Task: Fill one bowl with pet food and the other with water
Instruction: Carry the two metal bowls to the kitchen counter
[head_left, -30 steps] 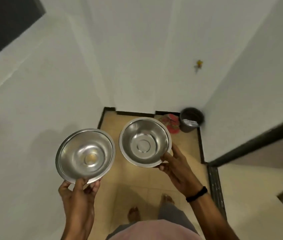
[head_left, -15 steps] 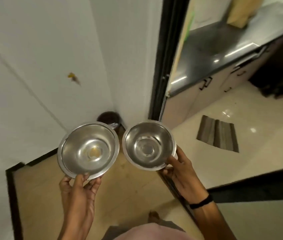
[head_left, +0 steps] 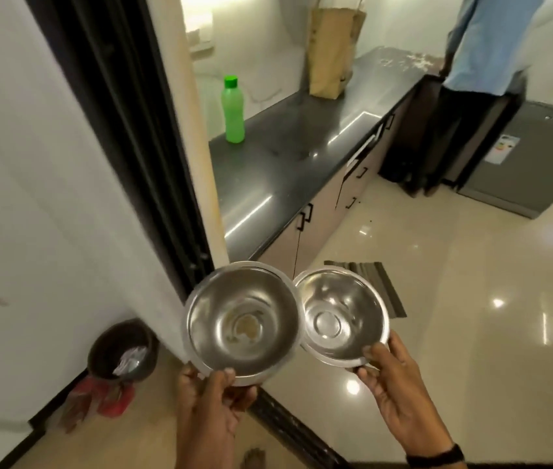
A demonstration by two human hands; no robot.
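Note:
I carry two steel bowls side by side in front of me, their rims touching. My left hand grips the near rim of the larger bowl, which has a yellowish smear at its bottom. The smaller, clean bowl is pinched at its near rim by my right hand. Both bowls hold no food or water. A green bottle and a brown paper bag stand on the black kitchen counter ahead.
A dark door frame and white wall stand to my left. A small dustbin sits on the floor by the wall. Another person stands at the far end near a grey fridge. A striped mat lies on the glossy floor.
My view has swung right from the tiled corner to the kitchen doorway. The bowls have come closer together and now touch. Both hands keep their hold.

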